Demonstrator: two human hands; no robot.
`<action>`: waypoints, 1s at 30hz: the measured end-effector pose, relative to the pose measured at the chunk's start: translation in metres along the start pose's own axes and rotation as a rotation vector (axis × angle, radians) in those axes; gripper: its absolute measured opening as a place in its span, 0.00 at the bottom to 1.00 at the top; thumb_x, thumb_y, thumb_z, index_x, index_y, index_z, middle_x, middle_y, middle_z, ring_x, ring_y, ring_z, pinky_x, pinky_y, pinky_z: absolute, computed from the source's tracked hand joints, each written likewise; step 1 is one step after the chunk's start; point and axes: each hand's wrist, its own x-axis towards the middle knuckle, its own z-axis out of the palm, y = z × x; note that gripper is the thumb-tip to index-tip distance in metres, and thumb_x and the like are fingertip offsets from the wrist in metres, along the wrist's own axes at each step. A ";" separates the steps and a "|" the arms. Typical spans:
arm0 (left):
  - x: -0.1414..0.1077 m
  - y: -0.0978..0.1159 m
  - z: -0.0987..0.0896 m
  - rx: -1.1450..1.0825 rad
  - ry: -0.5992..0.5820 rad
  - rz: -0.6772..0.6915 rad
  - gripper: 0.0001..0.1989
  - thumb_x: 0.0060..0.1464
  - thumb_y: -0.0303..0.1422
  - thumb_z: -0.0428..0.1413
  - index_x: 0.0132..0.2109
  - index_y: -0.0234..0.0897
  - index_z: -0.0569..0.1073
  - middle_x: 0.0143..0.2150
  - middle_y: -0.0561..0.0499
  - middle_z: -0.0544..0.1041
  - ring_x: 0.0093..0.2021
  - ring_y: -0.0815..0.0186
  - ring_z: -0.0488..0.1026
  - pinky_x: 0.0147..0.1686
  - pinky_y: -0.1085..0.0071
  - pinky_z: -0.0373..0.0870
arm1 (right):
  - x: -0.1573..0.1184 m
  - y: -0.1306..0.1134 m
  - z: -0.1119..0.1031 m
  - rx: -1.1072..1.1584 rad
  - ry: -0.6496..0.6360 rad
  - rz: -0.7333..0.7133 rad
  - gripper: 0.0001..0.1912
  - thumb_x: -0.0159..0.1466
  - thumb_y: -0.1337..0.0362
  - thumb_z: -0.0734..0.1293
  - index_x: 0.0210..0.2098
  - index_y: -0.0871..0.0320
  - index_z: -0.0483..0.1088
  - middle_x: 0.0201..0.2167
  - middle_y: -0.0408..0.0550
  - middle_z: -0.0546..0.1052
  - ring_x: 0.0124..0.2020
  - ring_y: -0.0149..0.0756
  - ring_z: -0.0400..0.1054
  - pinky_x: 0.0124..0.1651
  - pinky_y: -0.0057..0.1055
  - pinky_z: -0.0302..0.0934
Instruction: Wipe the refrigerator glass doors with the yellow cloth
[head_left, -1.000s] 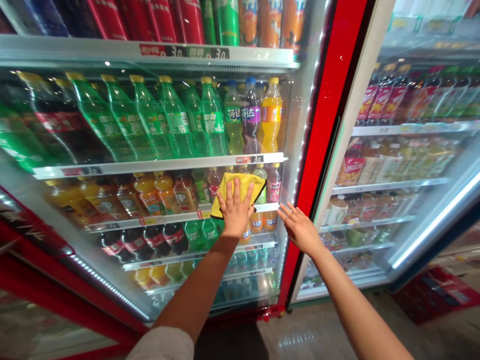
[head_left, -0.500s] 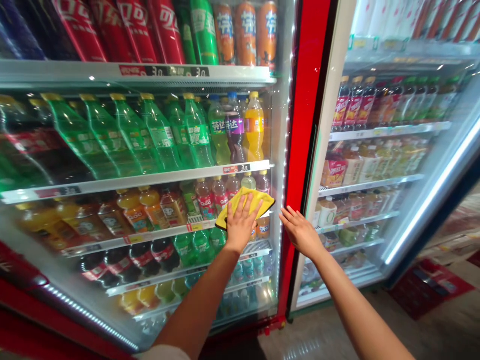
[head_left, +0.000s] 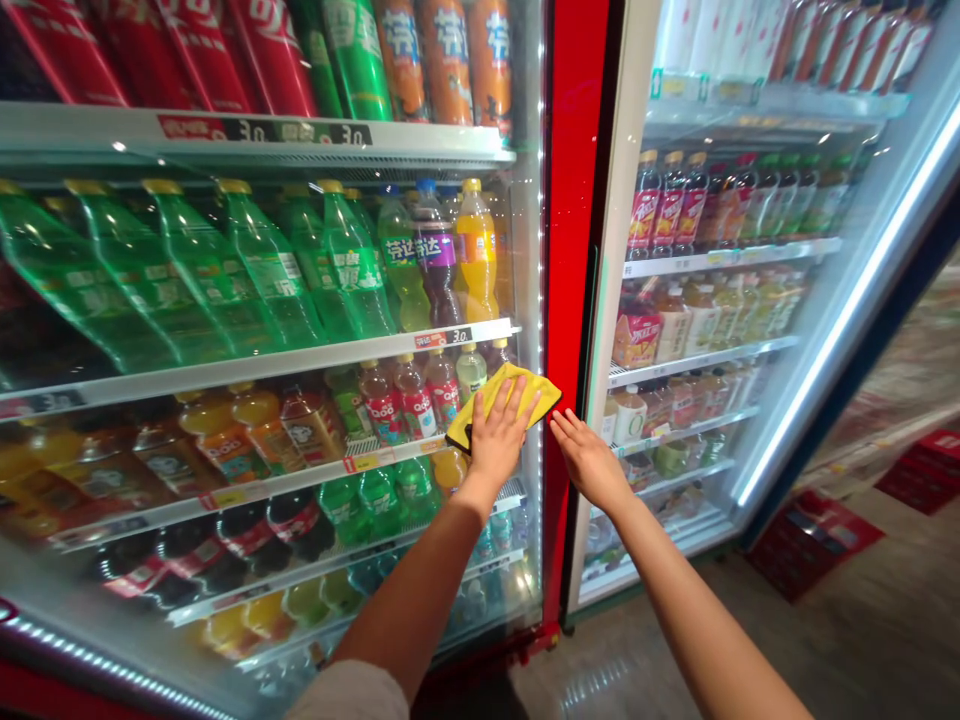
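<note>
A yellow cloth point(head_left: 537, 386) with a dark edge lies against the glass door of the drinks cooler. My left hand point(head_left: 501, 430) is spread flat on it, pressing it to the glass, fingers apart and pointing up. Its right corner reaches the red door frame point(head_left: 571, 250). Just right of the cloth, my right hand point(head_left: 589, 458) has its fingertips at the red frame, fingers stretched out and nothing in them. Behind the glass stand green bottles point(head_left: 352, 265) and an orange bottle point(head_left: 478, 250).
A second lit cooler with bottles point(head_left: 675, 205) on its shelves stands to the right. Red boxes point(head_left: 814, 540) sit on the grey floor point(head_left: 675, 650) at the lower right. White shelf edges point(head_left: 300, 365) cross the left cooler behind the glass.
The view has shifted right. My left hand and the cloth have moved right across the glass to the red frame, closer to my right hand, which stays near the frame.
</note>
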 end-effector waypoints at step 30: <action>-0.004 0.022 0.039 -0.056 0.038 0.236 0.32 0.65 0.24 0.45 0.74 0.36 0.55 0.77 0.51 0.49 0.77 0.69 0.32 0.75 0.60 0.23 | -0.016 0.002 0.039 0.257 0.121 0.090 0.60 0.51 0.86 0.54 0.76 0.49 0.29 0.76 0.54 0.48 0.76 0.44 0.37 0.74 0.59 0.47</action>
